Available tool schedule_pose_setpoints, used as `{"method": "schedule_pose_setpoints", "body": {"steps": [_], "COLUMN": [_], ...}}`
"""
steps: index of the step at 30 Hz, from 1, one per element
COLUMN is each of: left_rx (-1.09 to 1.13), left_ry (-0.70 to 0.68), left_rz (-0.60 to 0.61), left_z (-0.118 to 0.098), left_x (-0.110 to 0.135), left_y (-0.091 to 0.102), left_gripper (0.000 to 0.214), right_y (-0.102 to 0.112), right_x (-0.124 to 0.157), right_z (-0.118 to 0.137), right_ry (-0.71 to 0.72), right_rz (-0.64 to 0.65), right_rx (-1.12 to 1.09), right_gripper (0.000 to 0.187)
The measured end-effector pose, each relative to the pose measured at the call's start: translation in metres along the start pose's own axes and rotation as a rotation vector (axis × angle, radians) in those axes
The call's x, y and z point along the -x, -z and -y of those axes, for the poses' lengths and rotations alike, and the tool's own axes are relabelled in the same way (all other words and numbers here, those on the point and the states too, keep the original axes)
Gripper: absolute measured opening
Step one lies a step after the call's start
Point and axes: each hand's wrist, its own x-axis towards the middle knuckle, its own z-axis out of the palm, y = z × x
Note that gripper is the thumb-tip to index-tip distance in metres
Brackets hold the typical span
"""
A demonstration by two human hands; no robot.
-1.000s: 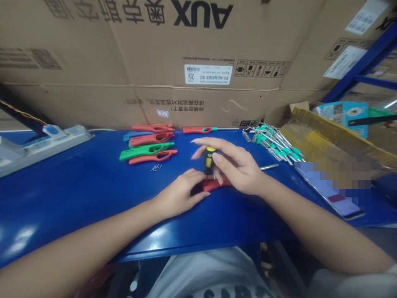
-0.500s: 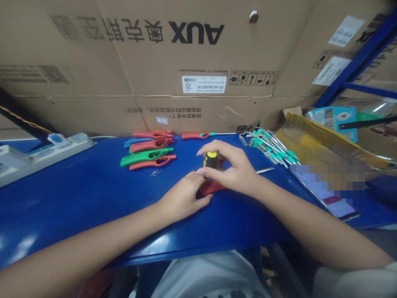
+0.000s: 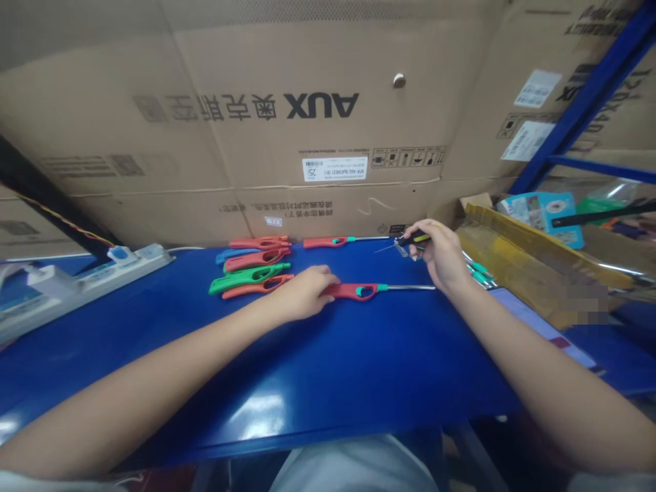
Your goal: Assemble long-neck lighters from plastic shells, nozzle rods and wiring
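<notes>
My left hand (image 3: 307, 294) is closed on the handle end of a red long-necked lighter (image 3: 351, 292), which lies on the blue table with its metal tube pointing right. Its trigger is teal. My right hand (image 3: 445, 258) holds a screwdriver (image 3: 413, 238) with a black and yellow handle, its thin shaft pointing left. That hand is at the pile of metal tubes with teal parts (image 3: 480, 272), hiding much of it. Beyond my left hand lie several loose lighter handles, among them a green handle (image 3: 251, 277) and an orange handle (image 3: 256, 287).
Another red lighter (image 3: 320, 243) lies along the back against a large cardboard box (image 3: 230, 164). A white power strip (image 3: 87, 294) is on the left. At the right are a phone (image 3: 543, 328), a taped yellowish box (image 3: 533, 266) and a blue metal frame (image 3: 589, 96).
My right hand has moved away from the lighter to the back right with the screwdriver. My left hand stays on the lighter, which now lies further back and more exposed. The view has tilted up.
</notes>
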Motion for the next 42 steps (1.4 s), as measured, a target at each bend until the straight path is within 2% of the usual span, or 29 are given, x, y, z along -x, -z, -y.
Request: {"method": "schedule_pose_setpoints", "body": {"steps": [4, 9, 11, 14, 17, 22, 26, 31, 42], "left_rx": [-0.059, -0.113, -0.126, -0.139, -0.149, -0.166, -0.185, -0.228, -0.311], "left_ry": [0.034, 0.107, 0.117, 0.126, 0.135, 0.151, 0.164, 0.202, 0.251], "left_rz": [0.002, -0.022, -0.018, -0.005, 0.005, 0.01, -0.001, -0.033, -0.09], "left_z": [0.024, 0.049, 0.054, 0.057, 0.059, 0.066, 0.071, 0.073, 0.074], "left_x": [-0.015, -0.023, -0.023, -0.024, -0.025, -0.033, -0.041, -0.048, -0.053], "left_y": [0.008, 0.019, 0.022, 0.025, 0.023, 0.013, 0.008, 0.006, 0.002], "left_gripper": [0.027, 0.032, 0.033, 0.032, 0.032, 0.033, 0.032, 0.028, 0.032], "right_y": [0.011, 0.015, 0.018, 0.026, 0.032, 0.036, 0.037, 0.038, 0.036], "right_x": [-0.01, -0.016, -0.019, -0.024, -0.026, -0.021, -0.018, -0.019, -0.017], "right_z": [-0.006, -0.017, -0.025, -0.039, -0.049, -0.053, -0.057, -0.063, -0.067], "right_ry": [-0.043, -0.092, -0.114, -0.124, -0.084, 0.033, 0.052, 0.057, 0.071], "right_rz": [-0.056, 0.046, 0.077, 0.113, 0.171, 0.261, 0.289, 0.302, 0.338], "right_rx": [0.183, 0.374, 0.466, 0.615, 0.768, 0.975, 1.105, 1.219, 1.359], "right_gripper": [0.025, 0.014, 0.016, 0.024, 0.025, 0.034, 0.042, 0.038, 0.039]}}
